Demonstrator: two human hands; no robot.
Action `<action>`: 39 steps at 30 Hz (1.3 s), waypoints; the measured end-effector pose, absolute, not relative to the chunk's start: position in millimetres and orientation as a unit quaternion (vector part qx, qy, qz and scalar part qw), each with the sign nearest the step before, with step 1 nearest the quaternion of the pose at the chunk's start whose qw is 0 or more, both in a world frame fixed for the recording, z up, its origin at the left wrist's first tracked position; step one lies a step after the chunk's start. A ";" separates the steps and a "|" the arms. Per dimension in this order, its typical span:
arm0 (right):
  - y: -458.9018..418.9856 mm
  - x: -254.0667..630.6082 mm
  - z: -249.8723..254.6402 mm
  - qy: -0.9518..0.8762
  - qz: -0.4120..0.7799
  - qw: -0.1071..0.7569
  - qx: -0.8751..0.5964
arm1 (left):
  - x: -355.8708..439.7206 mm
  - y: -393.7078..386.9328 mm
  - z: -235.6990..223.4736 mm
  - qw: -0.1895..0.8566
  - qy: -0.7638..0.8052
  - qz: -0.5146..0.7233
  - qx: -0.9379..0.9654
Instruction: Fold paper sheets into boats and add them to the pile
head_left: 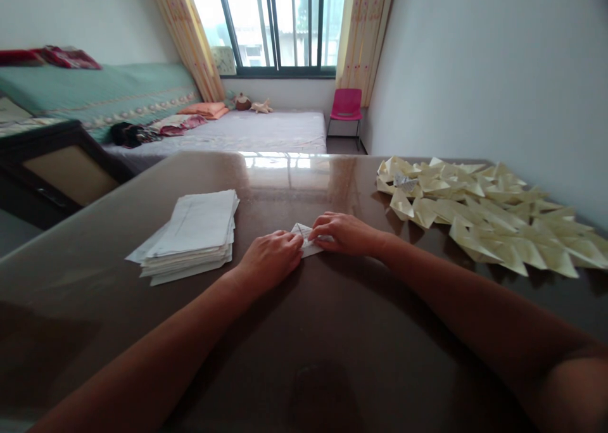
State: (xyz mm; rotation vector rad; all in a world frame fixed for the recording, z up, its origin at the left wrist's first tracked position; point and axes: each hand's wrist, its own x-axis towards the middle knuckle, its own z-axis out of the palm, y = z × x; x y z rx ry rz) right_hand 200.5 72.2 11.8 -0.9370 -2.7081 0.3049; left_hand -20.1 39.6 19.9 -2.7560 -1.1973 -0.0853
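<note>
A small piece of folded paper [310,249] with faint writing lies on the brown table between my hands. My left hand [272,256] has its fingers curled and pressed together on the paper's left edge. From the other side, my right hand [346,233] bends its fingers over the paper's right part, gripping it against the table. Fingers cover much of the paper, so its full shape is hidden. Left of my hands sits a thick, uneven stack of white paper sheets [202,224]. Many cream folded paper boats [489,214] crowd together at the right.
The glossy brown table [304,332] reaches toward a bed [289,129] by the window. Among the boats is a printed white paper piece [405,181]. A pink chair [346,106] stands at the back, and a dark cabinet [66,167] on the left.
</note>
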 end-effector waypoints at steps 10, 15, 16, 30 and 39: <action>82.7 200.3 -1.7 -0.863 0.151 0.151 -0.458 | -33.7 57.4 16.0 -0.022 -0.494 -0.055 -0.867; 76.6 194.9 3.7 -0.850 0.118 0.119 -0.499 | -32.2 58.7 11.1 -0.015 -0.509 -0.047 -0.859; 76.0 194.0 4.3 -0.849 0.111 0.115 -0.503 | -31.9 58.7 10.2 -0.009 -0.509 -0.043 -0.860; 76.6 188.1 1.9 -0.840 0.073 0.089 -0.530 | -16.7 36.5 16.9 0.089 -0.356 -0.001 -0.930; 48.2 181.4 31.9 -0.910 -0.034 0.024 -0.411 | -16.1 36.3 13.3 0.093 -0.365 0.007 -0.926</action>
